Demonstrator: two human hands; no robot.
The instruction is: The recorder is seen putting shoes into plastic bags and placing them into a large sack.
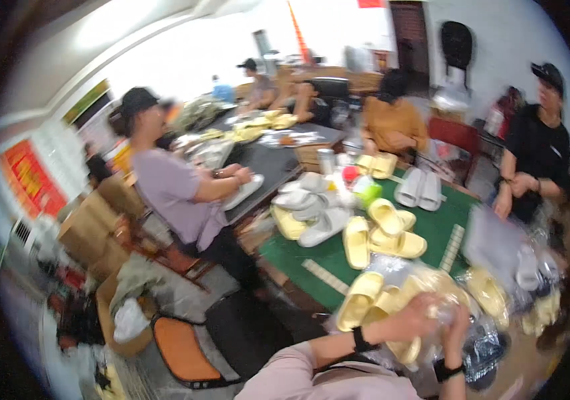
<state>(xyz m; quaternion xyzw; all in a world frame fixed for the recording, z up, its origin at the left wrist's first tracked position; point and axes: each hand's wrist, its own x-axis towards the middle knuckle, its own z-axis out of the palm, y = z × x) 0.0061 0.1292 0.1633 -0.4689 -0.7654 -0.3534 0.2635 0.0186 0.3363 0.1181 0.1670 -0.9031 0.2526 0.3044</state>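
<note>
Head view, lower right: both hands, left hand (pixel 410 319) and right hand (pixel 457 327), clench crinkly clear bag (pixel 481 343) around a yellow slipper (pixel 406 351) (soft, light foam; best pinched at the strap).

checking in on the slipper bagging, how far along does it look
Done: a bagged pair of pale slippers seems to lie at the right of the green table, though blur hides detail. In hand: both hands, left and right, work a yellow slipper and clear bag together. Left: loose yellow slippers and white slippers lie unbagged mid-table, so much appears to remain.
</note>
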